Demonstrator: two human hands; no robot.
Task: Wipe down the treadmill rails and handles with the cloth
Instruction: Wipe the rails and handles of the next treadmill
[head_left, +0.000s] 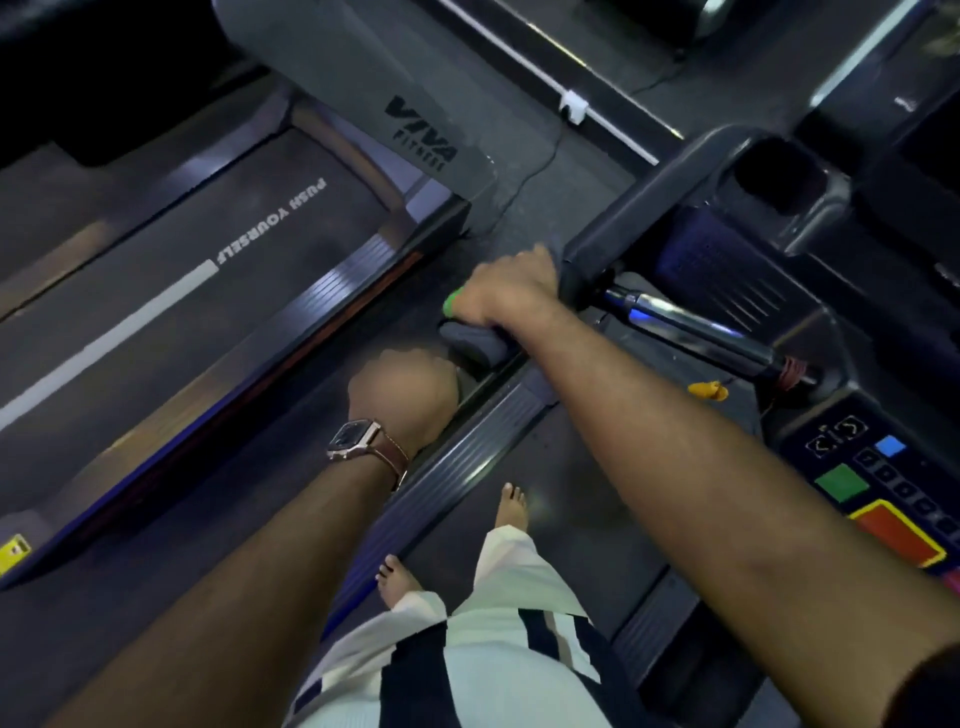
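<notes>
Head view — both hands on the left handrail, wiping under way.

Right hand (506, 288) curls over the dark handrail (618, 218) where it bends, a green cloth (451, 304) peeping out at its nine o'clock edge, so it seems pinched against the rail. Left hand (402, 397), blurred, wristwatch (358, 441) on it, closes round the padded grip end (475, 345) just toward six o'clock of the right; whether it holds any cloth I cannot tell. The rail's long axis runs from that grip toward one o'clock, up to the console (883, 478) side — so the right hand, already carrying the cloth, is likely the nearer one for sliding along it. Chrome crossbar (691, 325) lies at its three o'clock, untouched.
</notes>
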